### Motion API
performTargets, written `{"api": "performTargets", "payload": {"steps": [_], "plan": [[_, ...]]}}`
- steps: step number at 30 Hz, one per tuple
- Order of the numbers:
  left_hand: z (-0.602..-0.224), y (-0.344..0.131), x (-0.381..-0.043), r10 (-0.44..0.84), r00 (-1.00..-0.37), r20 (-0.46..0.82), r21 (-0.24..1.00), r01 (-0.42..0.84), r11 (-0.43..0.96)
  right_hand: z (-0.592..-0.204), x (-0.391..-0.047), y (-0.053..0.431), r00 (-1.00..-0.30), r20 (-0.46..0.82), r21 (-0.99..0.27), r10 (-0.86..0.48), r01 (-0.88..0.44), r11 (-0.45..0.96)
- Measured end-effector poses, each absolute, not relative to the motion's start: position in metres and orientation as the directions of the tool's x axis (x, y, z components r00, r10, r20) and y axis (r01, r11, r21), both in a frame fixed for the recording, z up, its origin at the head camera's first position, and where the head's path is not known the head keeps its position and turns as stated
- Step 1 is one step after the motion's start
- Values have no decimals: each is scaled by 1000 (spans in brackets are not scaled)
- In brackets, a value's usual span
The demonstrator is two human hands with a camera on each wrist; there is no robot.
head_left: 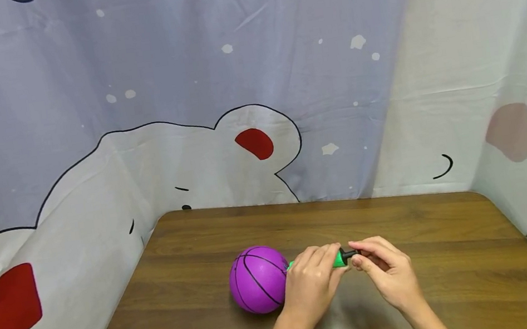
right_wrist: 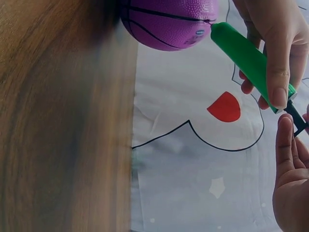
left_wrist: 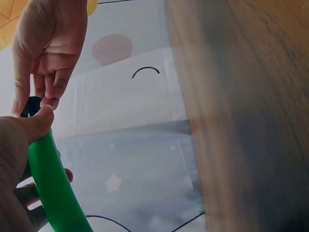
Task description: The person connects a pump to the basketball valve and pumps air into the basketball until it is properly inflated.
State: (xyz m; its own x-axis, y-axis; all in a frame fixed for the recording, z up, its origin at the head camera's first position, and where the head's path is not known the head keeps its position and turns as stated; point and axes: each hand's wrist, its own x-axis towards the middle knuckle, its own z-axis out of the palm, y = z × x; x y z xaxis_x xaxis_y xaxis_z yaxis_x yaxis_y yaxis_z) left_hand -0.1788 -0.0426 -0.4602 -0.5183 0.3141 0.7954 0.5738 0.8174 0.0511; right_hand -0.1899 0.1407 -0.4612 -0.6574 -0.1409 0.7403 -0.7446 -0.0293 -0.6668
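Observation:
A purple ball with black lines (head_left: 258, 280) rests on the wooden table. The green barrel of a small hand pump (right_wrist: 246, 60) points at it, its tip meeting the ball's side in the right wrist view. My left hand (head_left: 310, 281) grips that barrel, thumb on one side and fingers on the other. At the pump's other end is a black handle (head_left: 351, 254), which my right hand (head_left: 387, 271) pinches between thumb and fingers. A short length of black rod shows between barrel and handle. In the left wrist view the green barrel (left_wrist: 55, 181) runs down out of frame.
The brown wooden table (head_left: 193, 242) spreads around the ball and hands. Behind it hangs a printed cloth (head_left: 206, 43) with white bear shapes and red patches, meeting the table's back edge and running along both sides.

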Motion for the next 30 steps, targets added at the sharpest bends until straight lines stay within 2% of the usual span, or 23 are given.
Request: {"api": "performTargets", "payload": {"steps": [9,19,24,27,30], "plan": [[-459,-45,-178,317,-538,781,42,552,833,-459,-189,142,-644,752,-649,-141,-761,20],[-457,-52,-176,319,-563,762,35,528,848,-462,-192,145,-622,772,-628,-133,-778,-7],[-457,-54,-176,316,-568,760,39,525,850,-461,-191,146,-637,756,-641,-150,-767,25],[-458,-54,-176,316,-558,767,40,534,845,-458,-190,147,-647,743,-645,-171,-761,74],[-459,-54,-176,321,-548,772,37,543,839,-452,-189,150,-661,722,-634,-202,-750,189]]}}
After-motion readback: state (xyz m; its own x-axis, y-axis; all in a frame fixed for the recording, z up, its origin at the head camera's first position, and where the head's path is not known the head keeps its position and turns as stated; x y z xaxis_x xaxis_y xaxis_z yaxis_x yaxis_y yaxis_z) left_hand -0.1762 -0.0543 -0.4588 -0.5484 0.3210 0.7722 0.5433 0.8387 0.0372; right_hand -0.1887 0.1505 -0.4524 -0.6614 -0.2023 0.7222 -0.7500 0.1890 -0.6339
